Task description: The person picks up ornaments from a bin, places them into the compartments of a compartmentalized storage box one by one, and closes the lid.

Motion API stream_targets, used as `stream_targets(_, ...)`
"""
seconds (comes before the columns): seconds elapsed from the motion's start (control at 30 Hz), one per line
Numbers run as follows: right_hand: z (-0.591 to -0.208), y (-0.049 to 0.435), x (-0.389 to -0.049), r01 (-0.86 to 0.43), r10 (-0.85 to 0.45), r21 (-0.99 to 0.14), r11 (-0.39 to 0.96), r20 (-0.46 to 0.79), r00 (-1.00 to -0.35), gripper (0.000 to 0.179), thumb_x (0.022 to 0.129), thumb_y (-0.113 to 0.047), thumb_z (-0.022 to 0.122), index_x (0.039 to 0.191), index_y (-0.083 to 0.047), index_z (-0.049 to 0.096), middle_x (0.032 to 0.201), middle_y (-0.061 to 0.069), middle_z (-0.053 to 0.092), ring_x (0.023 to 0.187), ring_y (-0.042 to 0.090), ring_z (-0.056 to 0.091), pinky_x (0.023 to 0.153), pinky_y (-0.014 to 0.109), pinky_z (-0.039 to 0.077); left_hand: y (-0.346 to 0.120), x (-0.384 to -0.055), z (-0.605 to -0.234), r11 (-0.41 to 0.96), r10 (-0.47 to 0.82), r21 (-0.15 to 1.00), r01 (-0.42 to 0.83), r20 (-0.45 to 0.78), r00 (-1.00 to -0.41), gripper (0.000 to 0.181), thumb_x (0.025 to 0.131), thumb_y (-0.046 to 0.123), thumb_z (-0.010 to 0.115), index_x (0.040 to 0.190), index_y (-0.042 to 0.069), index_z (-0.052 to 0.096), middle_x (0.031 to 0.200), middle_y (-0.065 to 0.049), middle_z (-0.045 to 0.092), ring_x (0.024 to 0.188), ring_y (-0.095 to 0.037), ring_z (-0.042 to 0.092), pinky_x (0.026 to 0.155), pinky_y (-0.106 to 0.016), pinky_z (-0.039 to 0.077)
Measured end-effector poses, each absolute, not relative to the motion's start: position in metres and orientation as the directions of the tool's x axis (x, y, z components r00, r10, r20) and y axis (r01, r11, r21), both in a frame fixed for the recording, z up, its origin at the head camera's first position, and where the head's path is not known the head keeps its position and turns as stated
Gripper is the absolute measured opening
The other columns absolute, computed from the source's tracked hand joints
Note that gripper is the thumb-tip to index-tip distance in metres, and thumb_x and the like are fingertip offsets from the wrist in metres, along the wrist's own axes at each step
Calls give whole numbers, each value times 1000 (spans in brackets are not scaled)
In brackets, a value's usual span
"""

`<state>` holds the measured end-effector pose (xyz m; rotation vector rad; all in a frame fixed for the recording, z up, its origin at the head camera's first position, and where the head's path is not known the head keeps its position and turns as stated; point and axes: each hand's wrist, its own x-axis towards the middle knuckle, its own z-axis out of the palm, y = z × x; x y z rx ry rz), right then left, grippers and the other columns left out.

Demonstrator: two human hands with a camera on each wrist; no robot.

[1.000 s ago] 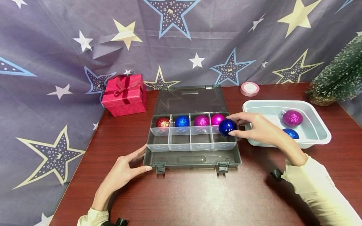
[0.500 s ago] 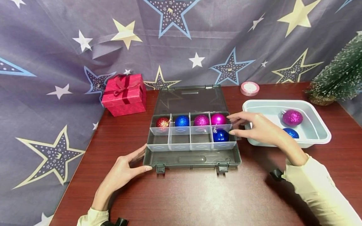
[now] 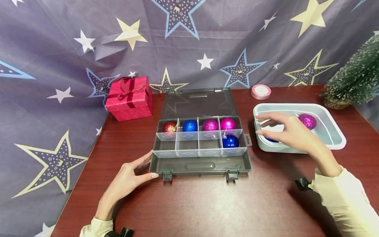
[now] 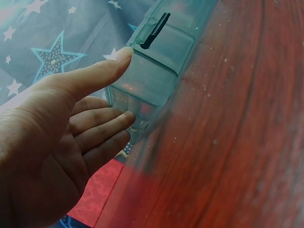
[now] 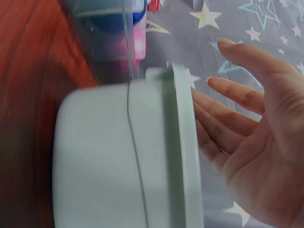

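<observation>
A dark see-through organizer box (image 3: 201, 166) lies with its lid folded back in the head view. Its back row holds a red glitter ball (image 3: 169, 127), a blue glitter ball (image 3: 190, 125), a magenta glitter ball (image 3: 210, 125) and a plain pink ball (image 3: 228, 124). A shiny blue ball (image 3: 230, 141) sits in the front right compartment. My left hand (image 3: 127, 181) rests at the box's left front corner, fingers extended. Over the pale tub's (image 3: 337, 144) left side hovers my right hand (image 3: 291, 131), holding nothing. A purple glitter ball (image 3: 308, 121) and a partly hidden blue ball (image 3: 271, 140) lie in that tub.
Behind the box to the left stands a red gift box (image 3: 129, 98) with a ribbon. A pink ribbon roll (image 3: 261, 91) lies behind the tub. At the far right is a small frosted tree (image 3: 352, 75). A starry cloth (image 3: 189, 49) hangs behind the table.
The shiny blue ball has dropped from my right hand into the front right compartment. That hand has since moved right, over the tub. My left hand stays at the box corner.
</observation>
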<state>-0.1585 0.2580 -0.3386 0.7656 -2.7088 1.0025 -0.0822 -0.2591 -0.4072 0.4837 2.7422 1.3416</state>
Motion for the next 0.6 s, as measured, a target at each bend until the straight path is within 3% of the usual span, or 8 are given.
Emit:
stream_targets(0.33, -342, 295, -155, -452, -341, -554, 699, 299, -892, 42, 88, -14, 84, 129, -13, 72, 112, 8, 75, 93, -8, 64, 78, 9, 43, -259, -84, -405, 589, 293, 769, 250, 85, -952, 80, 85, 32, 88, 154, 13, 52, 143, -4, 62, 125, -17, 63, 99, -11, 42)
stream_targets(0.6, -352, 307, -157, -416, -353, -538, 733, 222, -909, 41, 88, -18, 84, 127, -12, 72, 110, 8, 76, 92, -1, 67, 77, 11, 46, -259, -82, -408, 571, 304, 777, 267, 102, -947, 78, 85, 28, 88, 153, 11, 53, 143, -4, 61, 125, -19, 63, 99, -12, 43)
